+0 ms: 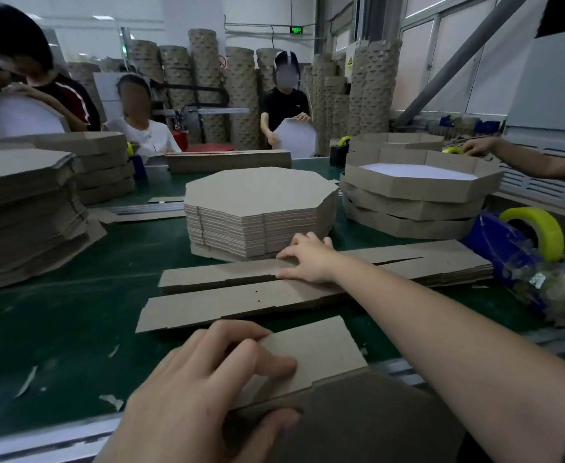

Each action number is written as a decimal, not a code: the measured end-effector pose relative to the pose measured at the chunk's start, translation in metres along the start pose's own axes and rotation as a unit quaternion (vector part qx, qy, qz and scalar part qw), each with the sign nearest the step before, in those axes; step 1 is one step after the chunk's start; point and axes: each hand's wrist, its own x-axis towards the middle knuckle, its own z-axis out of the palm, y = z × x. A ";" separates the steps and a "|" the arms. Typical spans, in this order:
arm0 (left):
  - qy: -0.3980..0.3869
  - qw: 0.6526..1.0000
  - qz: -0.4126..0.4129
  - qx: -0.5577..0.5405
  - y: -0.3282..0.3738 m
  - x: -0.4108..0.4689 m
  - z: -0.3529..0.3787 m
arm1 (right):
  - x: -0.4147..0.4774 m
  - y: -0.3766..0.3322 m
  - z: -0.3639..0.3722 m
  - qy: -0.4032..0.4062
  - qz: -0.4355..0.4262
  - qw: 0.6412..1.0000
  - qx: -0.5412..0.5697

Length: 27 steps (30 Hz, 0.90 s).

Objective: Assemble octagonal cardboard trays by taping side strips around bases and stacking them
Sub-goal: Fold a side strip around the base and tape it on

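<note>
With our left hand (207, 379) gripping a strip (321, 349) at the near edge of the table (57, 329) and our right hand (307, 259) flat on the strip pile (227, 279) before the base stack (257, 195), we should slide off just one strip, kept square.

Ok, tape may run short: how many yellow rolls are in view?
4 rolls: one on the blue dispenser near right, one on the black dispenser behind the trays, another farther right behind them, one half hidden at left. More may be hidden.
</note>
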 end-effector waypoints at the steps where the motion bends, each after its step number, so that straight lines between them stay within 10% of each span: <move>1: 0.001 1.000 -0.007 -0.005 0.000 -0.001 -0.002 | -0.001 0.000 0.000 0.005 -0.006 1.000 0.012; 7: -0.005 1.000 0.005 0.003 -0.004 -0.004 -0.002 | -0.014 -0.002 -0.022 0.071 -0.058 0.982 0.166; 16: -0.102 0.981 -0.137 -0.092 -0.008 -0.013 -0.004 | -0.049 -0.011 -0.100 0.250 -0.083 0.964 0.042; 18: -0.021 0.990 -0.133 0.050 0.018 0.013 -0.009 | -0.064 -0.014 -0.124 0.287 -0.127 0.946 0.088; 27: 0.043 0.997 -0.045 0.051 0.048 0.007 -0.016 | -0.162 -0.021 -0.220 0.297 -0.148 0.943 0.002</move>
